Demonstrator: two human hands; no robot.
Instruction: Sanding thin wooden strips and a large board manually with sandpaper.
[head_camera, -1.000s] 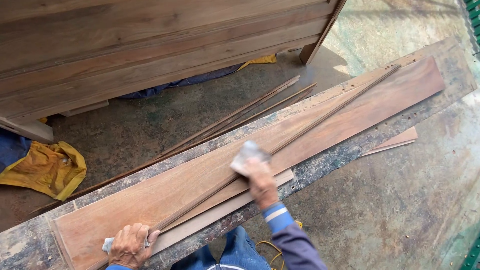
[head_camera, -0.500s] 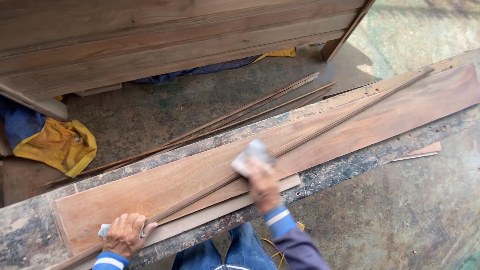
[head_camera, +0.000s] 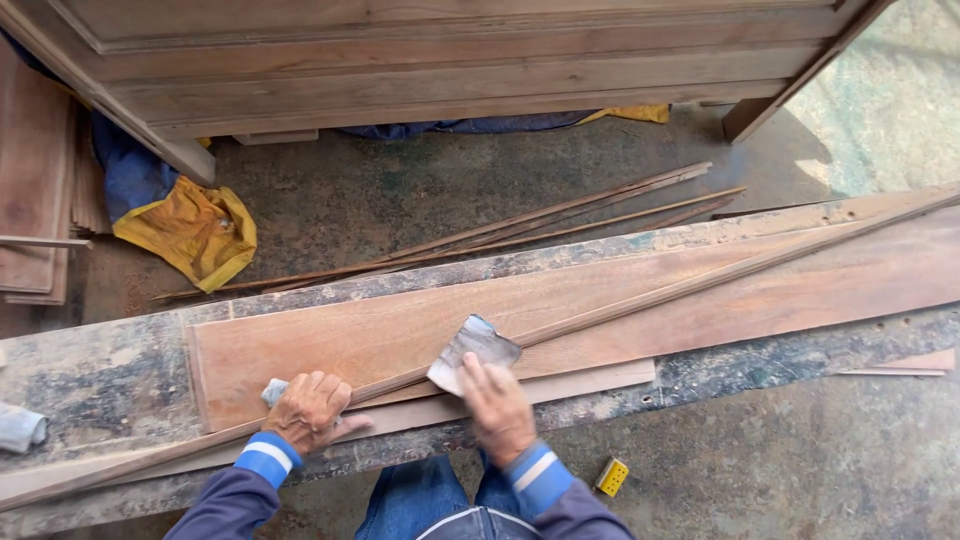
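Observation:
A long thin wooden strip (head_camera: 640, 298) lies diagonally along a wide reddish board (head_camera: 700, 300) on a worn workbench (head_camera: 100, 360). My right hand (head_camera: 495, 405) presses a grey piece of sandpaper (head_camera: 472, 350) onto the strip near its middle. My left hand (head_camera: 308, 410) holds the strip down further left, with a small grey pad (head_camera: 273, 390) under its fingers. A paler, narrower board (head_camera: 590, 378) lies under the reddish one along the bench's near edge.
Several loose thin strips (head_camera: 540, 225) lie on the concrete floor beyond the bench. A large wooden furniture piece (head_camera: 450, 60) stands behind them, with yellow cloth (head_camera: 190, 230) and stacked boards (head_camera: 35, 180) at the left. A small yellow object (head_camera: 611, 476) lies near my legs.
The view has swung left, so the bench and boards appear shifted right. My right hand with the sandpaper slid left down the strip, closer to my left hand.

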